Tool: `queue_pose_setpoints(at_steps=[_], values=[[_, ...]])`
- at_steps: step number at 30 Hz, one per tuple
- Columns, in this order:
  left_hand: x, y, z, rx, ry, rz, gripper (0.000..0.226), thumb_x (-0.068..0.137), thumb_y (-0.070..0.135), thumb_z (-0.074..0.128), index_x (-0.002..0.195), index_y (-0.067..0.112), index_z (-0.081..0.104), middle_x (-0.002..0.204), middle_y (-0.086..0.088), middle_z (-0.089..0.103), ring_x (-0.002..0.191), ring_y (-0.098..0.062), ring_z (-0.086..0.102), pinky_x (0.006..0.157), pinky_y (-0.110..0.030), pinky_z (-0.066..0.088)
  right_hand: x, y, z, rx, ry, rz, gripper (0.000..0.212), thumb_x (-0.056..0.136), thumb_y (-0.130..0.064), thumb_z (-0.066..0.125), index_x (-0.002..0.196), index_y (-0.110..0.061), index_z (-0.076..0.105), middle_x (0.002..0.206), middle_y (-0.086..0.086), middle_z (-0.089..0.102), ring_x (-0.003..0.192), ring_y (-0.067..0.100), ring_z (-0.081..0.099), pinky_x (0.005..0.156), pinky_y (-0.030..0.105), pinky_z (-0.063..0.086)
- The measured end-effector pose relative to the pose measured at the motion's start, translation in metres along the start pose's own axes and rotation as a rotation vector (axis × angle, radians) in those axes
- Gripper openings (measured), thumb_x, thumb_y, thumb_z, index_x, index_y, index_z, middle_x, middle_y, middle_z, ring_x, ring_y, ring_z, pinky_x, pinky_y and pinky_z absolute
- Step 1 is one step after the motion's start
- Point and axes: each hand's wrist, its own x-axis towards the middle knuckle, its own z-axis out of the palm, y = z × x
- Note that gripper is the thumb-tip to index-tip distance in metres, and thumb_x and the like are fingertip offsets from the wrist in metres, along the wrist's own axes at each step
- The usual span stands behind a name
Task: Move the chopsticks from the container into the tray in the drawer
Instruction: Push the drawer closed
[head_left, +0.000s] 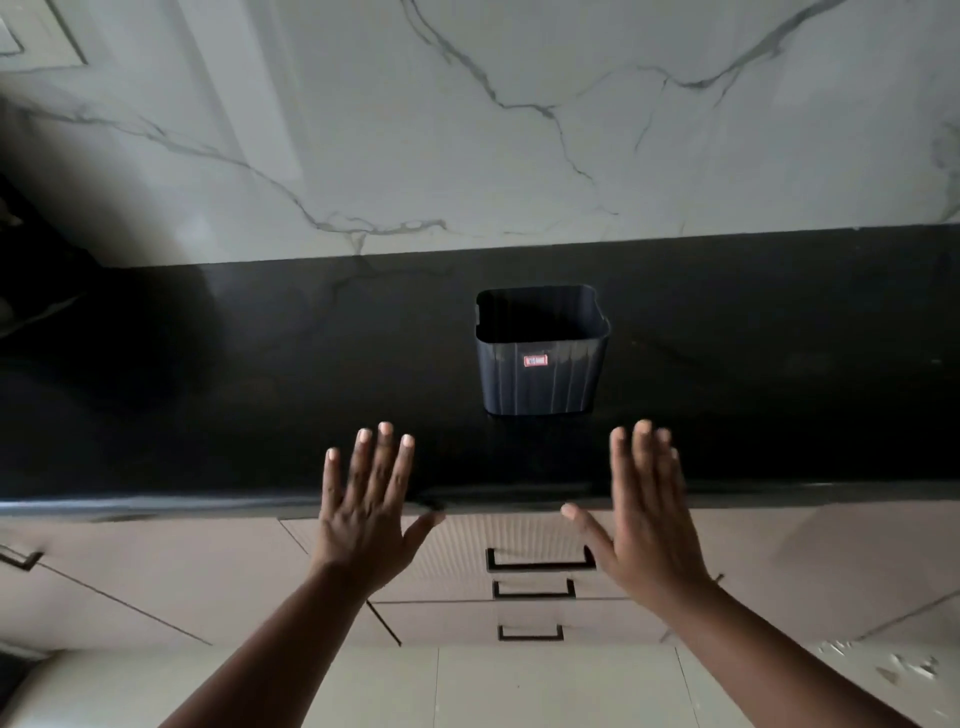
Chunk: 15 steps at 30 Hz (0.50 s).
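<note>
Hands: left hand (363, 512) and right hand (647, 512) flat, fingers spread, holding nothing | container (540, 353): on black countertop (208, 389), just beyond and between fingertips | drawers (530, 587): closed, below hands

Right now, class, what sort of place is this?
Most likely a home kitchen: a black countertop against a marble-look wall, a stack of closed drawers beneath, and a dark container on top.
</note>
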Motion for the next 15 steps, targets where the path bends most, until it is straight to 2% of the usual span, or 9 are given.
queue_pose_setpoints(at_steps=[2,4,6,8,11,13,15], values=[[0.018,0.002,-0.005,-0.004,0.002,0.041,0.103,0.079,0.078,0.039,0.152,0.012,0.01,0.159,-0.017,0.011,0.148,-0.034,0.004,0.119,-0.054,-0.002,0.031,0.003,-0.009,0.227,0.079,0.116,0.088,0.091,-0.058,0.043,0.153,-0.011,0.002,0.161,0.015,-0.004,0.15,0.026,-0.005,0.122,0.036,0.004],[0.034,0.007,-0.01,-0.023,-0.005,0.089,0.109,0.075,0.083,0.04,0.152,0.011,0.011,0.159,-0.017,0.013,0.147,-0.033,0.004,0.117,-0.054,0.001,0.062,0.004,-0.018,0.545,0.087,0.283,0.083,0.092,-0.059,0.044,0.154,-0.023,0.002,0.163,0.002,-0.006,0.149,0.012,-0.001,0.119,0.031,0.012],[0.049,0.011,-0.014,-0.061,-0.023,0.14,0.109,0.075,0.085,0.037,0.152,0.01,0.014,0.159,-0.017,0.013,0.147,-0.032,0.003,0.116,-0.053,0.003,0.091,0.004,-0.022,0.794,0.091,0.496,0.082,0.085,-0.065,0.04,0.153,-0.03,0.01,0.163,-0.005,0.006,0.142,0.002,0.013,0.114,0.028,0.02],[0.068,0.012,-0.016,-0.148,-0.032,0.15,0.105,0.08,0.084,0.03,0.153,0.011,0.01,0.161,-0.013,0.004,0.149,-0.029,-0.004,0.117,-0.049,-0.001,0.117,0.004,-0.019,0.958,0.09,0.664,0.085,0.079,-0.072,0.036,0.151,-0.029,0.022,0.16,-0.003,0.023,0.137,0.003,0.026,0.113,0.03,0.024],[0.113,0.015,-0.014,-0.548,-0.024,-0.034,0.095,0.085,0.079,0.022,0.151,0.021,-0.013,0.158,0.001,-0.023,0.145,-0.014,-0.024,0.119,-0.037,-0.013,0.148,0.007,-0.009,1.263,0.062,0.804,0.103,0.063,-0.088,0.046,0.145,-0.027,0.04,0.151,-0.003,0.043,0.137,0.012,0.039,0.117,0.043,0.027],[0.146,0.018,-0.011,-0.876,-0.038,-0.179,0.087,0.089,0.073,0.025,0.151,0.024,-0.011,0.159,0.005,-0.02,0.144,-0.008,-0.023,0.119,-0.035,-0.01,0.163,0.006,0.0,1.383,0.048,0.866,0.102,0.056,-0.09,0.054,0.135,-0.026,0.054,0.138,-0.002,0.058,0.128,0.014,0.052,0.114,0.044,0.033],[0.179,0.024,-0.01,-1.197,-0.069,-0.248,0.084,0.086,0.068,0.028,0.152,0.025,-0.003,0.161,0.007,-0.012,0.144,-0.005,-0.016,0.121,-0.035,-0.005,0.176,0.004,0.009,1.412,0.051,0.907,0.087,0.06,-0.085,0.058,0.121,-0.023,0.067,0.12,0.003,0.07,0.115,0.02,0.063,0.107,0.046,0.042]])
